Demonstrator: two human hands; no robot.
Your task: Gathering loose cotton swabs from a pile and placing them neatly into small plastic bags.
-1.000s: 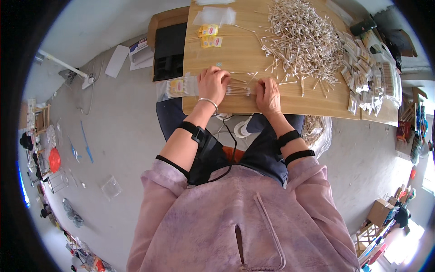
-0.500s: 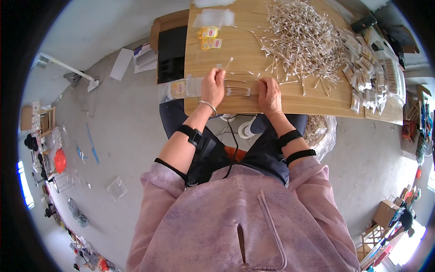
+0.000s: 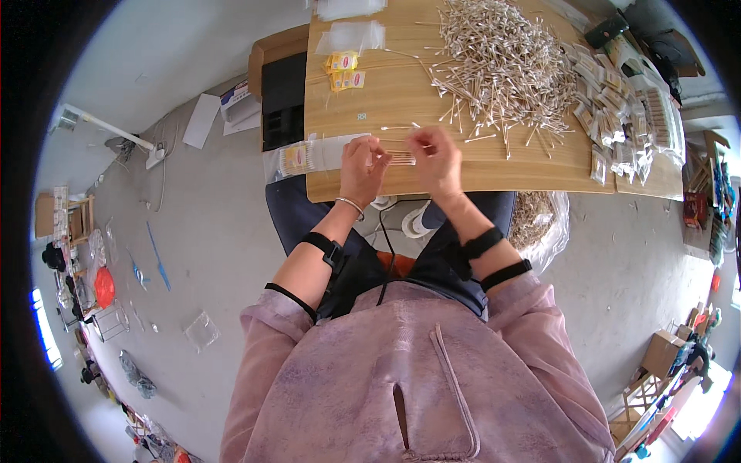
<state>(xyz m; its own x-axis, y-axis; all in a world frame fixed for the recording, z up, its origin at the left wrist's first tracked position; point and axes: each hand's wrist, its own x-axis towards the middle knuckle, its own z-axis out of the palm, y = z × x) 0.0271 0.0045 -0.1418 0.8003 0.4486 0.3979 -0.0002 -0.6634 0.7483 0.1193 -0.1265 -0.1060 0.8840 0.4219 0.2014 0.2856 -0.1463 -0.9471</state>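
Note:
A short row of cotton swabs [image 3: 402, 159] lies side by side on the wooden table between my hands. My left hand [image 3: 361, 170] is at the row's left end, fingers curled and thumb drawn in; what they hold, if anything, is hidden. Over the row's right end, my right hand [image 3: 440, 163] has its fingers bent together in a pinch, slightly blurred, so their contents do not show. A few loose swabs [image 3: 397, 127] lie just beyond the hands. Left of my left hand is a clear plastic bag [image 3: 297, 158] holding a yellow card and swabs.
A large heap of swabs [image 3: 505, 69] covers the table's far right. Filled clear packets [image 3: 614, 116] are piled along the right edge. Small yellow cards [image 3: 344, 71] and empty clear bags [image 3: 351, 36] lie at the far left. A black box [image 3: 283, 100] adjoins the table's left side.
My right hand has moved left and inward over the swab row. The upright swab by my left fingertips no longer shows, and the left fingers have curled down toward the row.

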